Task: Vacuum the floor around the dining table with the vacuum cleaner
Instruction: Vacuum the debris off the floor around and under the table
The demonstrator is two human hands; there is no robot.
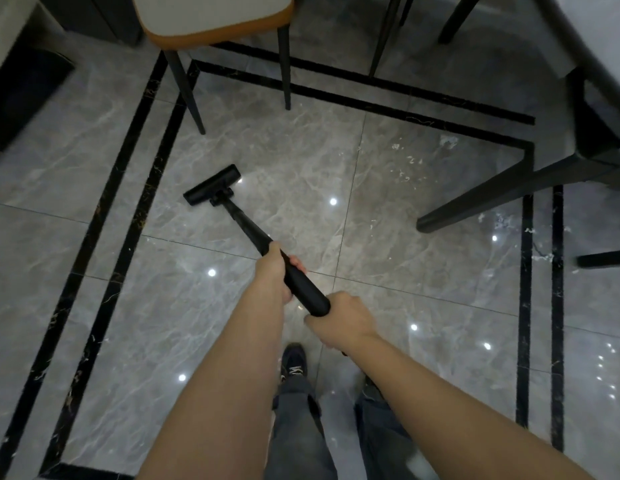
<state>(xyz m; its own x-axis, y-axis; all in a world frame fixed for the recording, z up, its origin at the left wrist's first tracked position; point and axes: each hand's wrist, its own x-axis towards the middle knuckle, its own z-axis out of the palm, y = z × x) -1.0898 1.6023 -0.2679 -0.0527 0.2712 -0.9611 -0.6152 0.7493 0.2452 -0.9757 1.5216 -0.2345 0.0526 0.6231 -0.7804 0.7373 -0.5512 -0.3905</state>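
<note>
A black vacuum cleaner wand (246, 230) slants from my hands down to its flat floor head (212, 185), which rests on the grey marble floor (301, 150). My left hand (279, 271) grips the wand partway down. Higher up, my right hand (343, 318) is closed around the thick upper end of the tube. The dining table (592, 39) fills the top right corner, its dark angled leg (509, 188) reaching to the floor. Small white scraps of debris (405, 164) lie on the tiles near that leg.
A chair (211, 15) with a pale seat, orange edge and thin black legs stands ahead at top centre. A dark bin or box (21, 95) sits at the left. Black inlay stripes (128, 188) frame the tiles. My shoes (294, 362) and trouser legs are below.
</note>
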